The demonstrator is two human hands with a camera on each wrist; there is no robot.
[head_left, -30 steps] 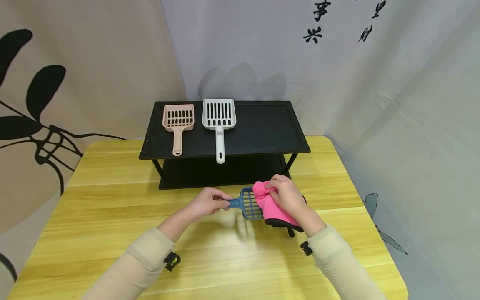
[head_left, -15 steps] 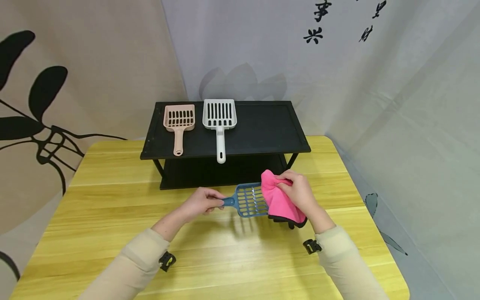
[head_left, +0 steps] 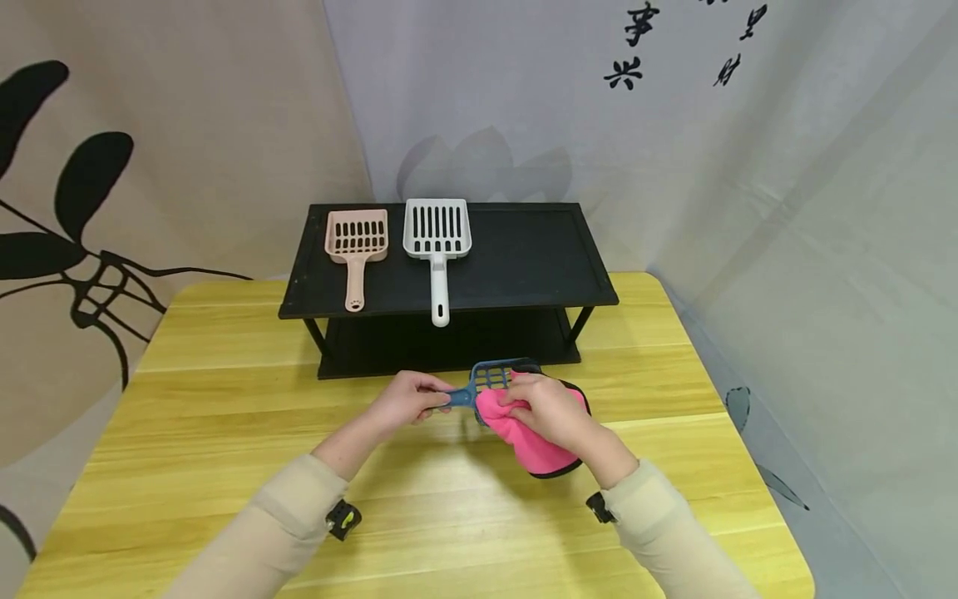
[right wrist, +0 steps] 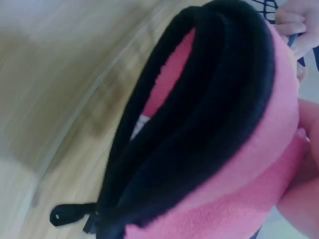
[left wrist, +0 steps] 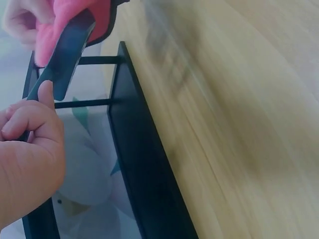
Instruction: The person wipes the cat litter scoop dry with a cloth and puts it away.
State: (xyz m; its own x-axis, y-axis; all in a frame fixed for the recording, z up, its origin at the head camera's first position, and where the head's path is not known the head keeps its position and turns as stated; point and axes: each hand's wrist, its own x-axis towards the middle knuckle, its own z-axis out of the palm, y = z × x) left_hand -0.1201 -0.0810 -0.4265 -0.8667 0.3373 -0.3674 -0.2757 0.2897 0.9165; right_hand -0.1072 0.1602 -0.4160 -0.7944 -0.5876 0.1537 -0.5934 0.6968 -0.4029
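Observation:
My left hand (head_left: 404, 401) grips the handle of a blue slotted litter scoop (head_left: 491, 374), which is held above the table with its head pointing right. My right hand (head_left: 550, 409) bunches up a pink cloth (head_left: 540, 453) with black edging and lays it over the scoop's head, hiding much of the slots. Seen edge-on in the left wrist view, the scoop (left wrist: 70, 57) has the cloth (left wrist: 102, 20) against it. The cloth's black-trimmed folds (right wrist: 239, 114) fill the right wrist view, with a black hanging tab (right wrist: 72, 214) at one corner.
Behind the hands stands a black two-tier rack (head_left: 524, 258). On its top tier lie a pink-beige litter scoop (head_left: 355, 258) and a white litter scoop (head_left: 438, 258), handles toward me. The wooden table (head_left: 224, 416) meets fabric-hung walls at the back and right.
The cloth has gone right toward the scoop's far end, then back left toward the handle, covering more slots now. The scoop shifted slightly left; the left hand kept its grip.

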